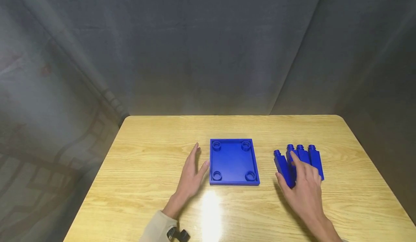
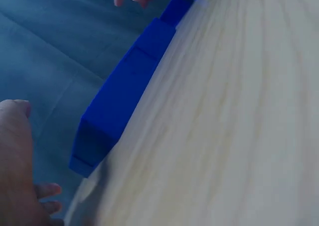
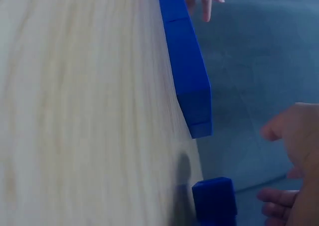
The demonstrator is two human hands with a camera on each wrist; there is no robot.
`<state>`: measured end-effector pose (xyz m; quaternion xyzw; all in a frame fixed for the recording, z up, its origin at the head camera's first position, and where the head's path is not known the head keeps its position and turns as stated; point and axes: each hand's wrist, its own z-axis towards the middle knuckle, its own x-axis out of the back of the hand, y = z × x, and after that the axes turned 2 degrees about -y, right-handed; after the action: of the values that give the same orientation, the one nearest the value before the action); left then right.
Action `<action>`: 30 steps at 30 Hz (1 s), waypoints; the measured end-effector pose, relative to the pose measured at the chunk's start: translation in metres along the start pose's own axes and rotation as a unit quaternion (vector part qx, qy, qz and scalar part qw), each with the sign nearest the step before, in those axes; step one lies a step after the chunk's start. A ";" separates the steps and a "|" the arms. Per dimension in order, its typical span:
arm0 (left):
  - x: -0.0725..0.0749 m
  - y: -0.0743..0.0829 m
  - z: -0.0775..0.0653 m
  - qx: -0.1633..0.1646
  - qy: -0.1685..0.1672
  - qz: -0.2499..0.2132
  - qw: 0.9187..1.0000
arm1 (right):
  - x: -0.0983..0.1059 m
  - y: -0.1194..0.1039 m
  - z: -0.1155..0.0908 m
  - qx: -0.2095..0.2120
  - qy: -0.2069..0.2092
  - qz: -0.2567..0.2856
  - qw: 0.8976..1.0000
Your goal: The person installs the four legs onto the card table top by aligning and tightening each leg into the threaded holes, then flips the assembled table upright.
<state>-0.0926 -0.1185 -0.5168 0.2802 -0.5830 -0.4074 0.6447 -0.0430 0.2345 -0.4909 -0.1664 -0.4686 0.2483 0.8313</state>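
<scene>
A square blue tabletop-like board point(image 1: 232, 162) with a raised rim and a round threaded socket in each corner lies flat on the table. My left hand point(image 1: 191, 177) is beside its left edge, fingers extended and thumb spread toward the rim; whether the thumb touches is unclear. To the right lie several blue legs with threaded ends pointing away. My right hand point(image 1: 304, 191) hovers over them, its index finger above or on the second leg and its thumb near the leftmost leg point(image 1: 283, 169). In the right wrist view, thumb and fingers stand apart from the leg end point(image 3: 215, 198).
The wooden table point(image 1: 146, 198) has a pale grain and a bright light reflection near its front. Grey curtains point(image 1: 201, 54) hang behind it and along both sides. The rightmost leg point(image 1: 316, 162) lies beside the others.
</scene>
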 end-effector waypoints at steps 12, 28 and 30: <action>-0.012 -0.009 -0.007 -0.044 -0.011 -0.018 0.999 | -0.001 0.007 -0.007 -0.069 -0.030 -0.028 0.997; -0.014 -0.012 -0.005 -0.051 -0.073 0.100 0.991 | 0.001 0.014 -0.013 -0.052 -0.059 -0.064 0.995; -0.014 -0.012 -0.006 -0.047 -0.075 0.103 0.991 | 0.000 0.014 -0.013 -0.048 -0.059 -0.071 0.995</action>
<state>-0.0894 -0.1136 -0.5353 0.1571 -0.6355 -0.3859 0.6500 -0.0352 0.2459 -0.5047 -0.1569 -0.5389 0.1751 0.8089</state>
